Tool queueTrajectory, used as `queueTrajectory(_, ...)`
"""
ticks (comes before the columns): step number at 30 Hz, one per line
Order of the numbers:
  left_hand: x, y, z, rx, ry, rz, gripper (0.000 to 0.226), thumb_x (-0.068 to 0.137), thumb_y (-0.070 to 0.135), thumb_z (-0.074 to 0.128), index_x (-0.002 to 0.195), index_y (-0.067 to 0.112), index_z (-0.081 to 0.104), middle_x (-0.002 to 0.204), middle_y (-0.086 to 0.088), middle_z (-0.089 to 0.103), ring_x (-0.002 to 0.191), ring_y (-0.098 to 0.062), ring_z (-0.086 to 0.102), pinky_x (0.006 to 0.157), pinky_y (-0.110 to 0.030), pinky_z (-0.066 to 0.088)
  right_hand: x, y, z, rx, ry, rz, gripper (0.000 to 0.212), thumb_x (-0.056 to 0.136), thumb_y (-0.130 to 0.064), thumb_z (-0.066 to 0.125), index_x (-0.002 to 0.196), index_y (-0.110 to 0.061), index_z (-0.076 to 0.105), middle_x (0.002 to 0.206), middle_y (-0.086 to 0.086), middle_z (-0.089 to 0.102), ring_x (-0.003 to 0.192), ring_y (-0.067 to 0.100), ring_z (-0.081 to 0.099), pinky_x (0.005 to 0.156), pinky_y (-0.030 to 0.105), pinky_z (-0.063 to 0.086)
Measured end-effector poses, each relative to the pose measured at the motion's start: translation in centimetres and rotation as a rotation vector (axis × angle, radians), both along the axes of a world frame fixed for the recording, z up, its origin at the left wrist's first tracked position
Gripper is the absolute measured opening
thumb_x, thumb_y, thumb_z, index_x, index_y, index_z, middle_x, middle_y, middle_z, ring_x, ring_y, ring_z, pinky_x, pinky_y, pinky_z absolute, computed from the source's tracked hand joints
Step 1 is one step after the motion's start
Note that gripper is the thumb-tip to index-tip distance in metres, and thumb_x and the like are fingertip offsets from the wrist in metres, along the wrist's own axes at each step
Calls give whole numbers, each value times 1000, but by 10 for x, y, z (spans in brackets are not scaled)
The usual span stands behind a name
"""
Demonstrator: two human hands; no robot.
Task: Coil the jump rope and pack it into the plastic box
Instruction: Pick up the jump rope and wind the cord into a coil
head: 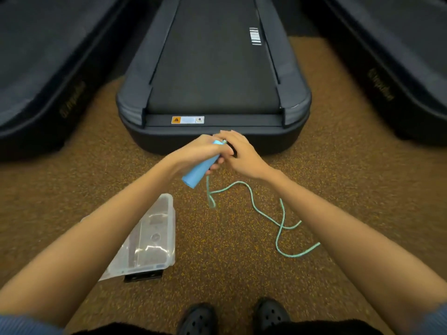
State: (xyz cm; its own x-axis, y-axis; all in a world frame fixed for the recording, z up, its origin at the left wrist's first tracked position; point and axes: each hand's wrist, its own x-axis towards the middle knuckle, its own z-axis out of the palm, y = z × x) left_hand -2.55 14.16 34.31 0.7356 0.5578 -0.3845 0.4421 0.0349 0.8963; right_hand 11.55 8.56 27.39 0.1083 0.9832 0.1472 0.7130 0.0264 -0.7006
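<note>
My left hand is closed around a light blue jump rope handle, whose free end points down toward me. My right hand presses against the handle's top end, fingers curled there; what it grips is hidden. The teal rope hangs from under my hands and lies in loose curves on the speckled brown floor, running off under my right forearm. A clear plastic box sits on the floor to the left, partly covered by my left forearm.
The rear end of a dark treadmill stands straight ahead, just beyond my hands. Two more treadmills flank it left and right. My black shoes show at the bottom edge. A small black object lies under the box's near edge.
</note>
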Motion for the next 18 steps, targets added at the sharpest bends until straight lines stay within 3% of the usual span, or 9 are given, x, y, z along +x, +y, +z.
queueTrajectory(3,-9,-9,10,-17,-57,2,18,75,15,59,90,6,61,56,-1,49,42,-12,43,39,-21,36,-7,-4,5,56,-25,10,49,87,-32,37,121,-5,60,127,11,62,129,29,48,115,47,28)
queueTrajectory(6,-20,-22,8,82,-98,57,3,83,9,58,86,8,58,55,-1,50,42,-13,43,39,-22,37,-10,-12,9,85,-55,-10,39,95,-27,37,112,-3,63,115,11,67,123,29,52,114,43,31)
queueTrajectory(11,-24,-24,0,516,-73,278,7,84,14,60,87,8,61,58,-4,55,44,-17,49,47,-30,44,-7,-13,25,82,-222,-59,27,98,-23,44,111,-6,61,121,10,63,137,27,39,111,49,30)
queueTrajectory(13,-21,-19,2,707,-23,307,14,81,15,61,93,10,62,75,-3,62,60,-17,53,61,-31,43,-7,-11,37,60,-273,-99,24,99,-23,45,108,-6,60,121,9,61,138,25,36,111,47,27)
queueTrajectory(15,-19,-12,8,769,29,339,21,82,17,61,101,9,61,89,-2,60,74,-15,52,66,-21,35,-5,-10,48,57,-294,-152,21,99,-22,46,105,-6,59,114,10,60,129,25,43,108,47,29)
queueTrajectory(18,-15,-5,18,722,63,387,21,80,18,59,95,3,62,78,-10,65,64,-24,59,63,-34,51,-2,-9,54,85,-298,-237,17,97,-20,49,101,-7,58,102,11,58,110,28,51,100,45,34)
